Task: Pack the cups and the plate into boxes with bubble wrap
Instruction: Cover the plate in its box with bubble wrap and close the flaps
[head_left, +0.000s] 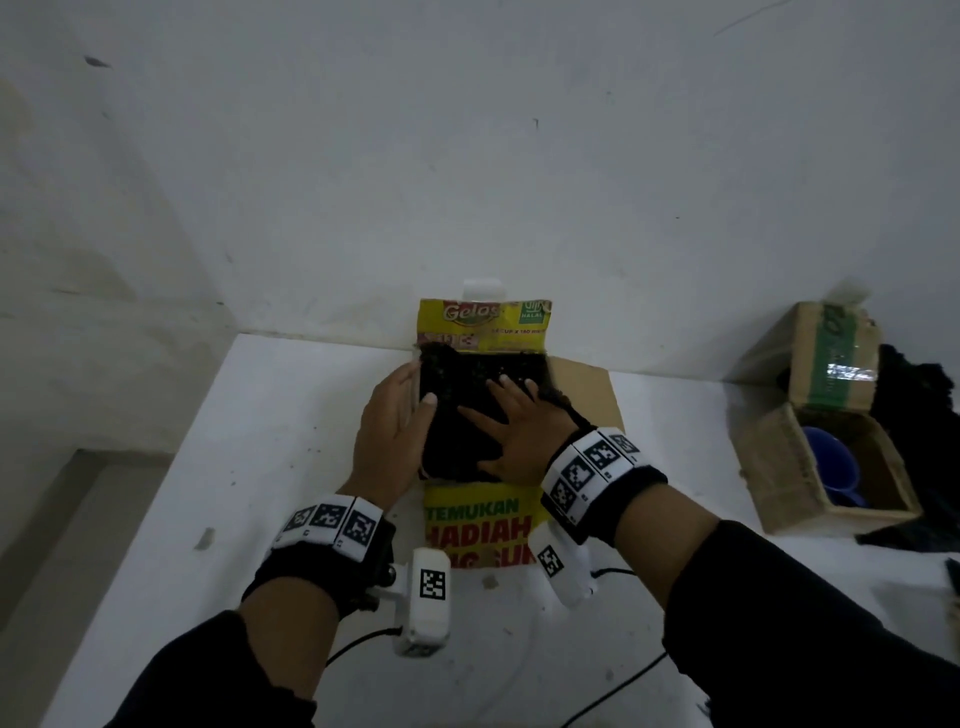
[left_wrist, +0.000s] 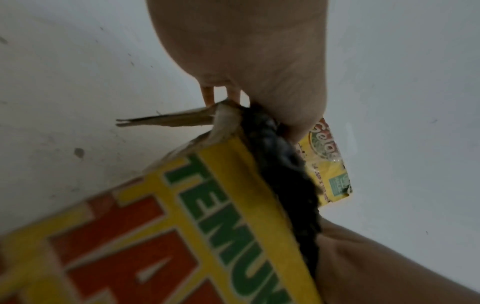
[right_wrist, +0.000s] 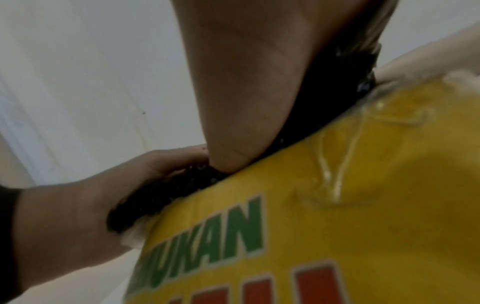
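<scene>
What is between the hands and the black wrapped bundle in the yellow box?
Nothing visible. The right hand lies flat on the black bundle, and the left hand touches its left side at the yellow box wall.

Yellow box (head_left: 478, 525) printed in green and red, open-topped, packed with black bubble wrap (head_left: 457, 395) bulging at the rim. Well right, brown carton (head_left: 779, 467) open, blue cup (head_left: 831, 462) inside.
</scene>
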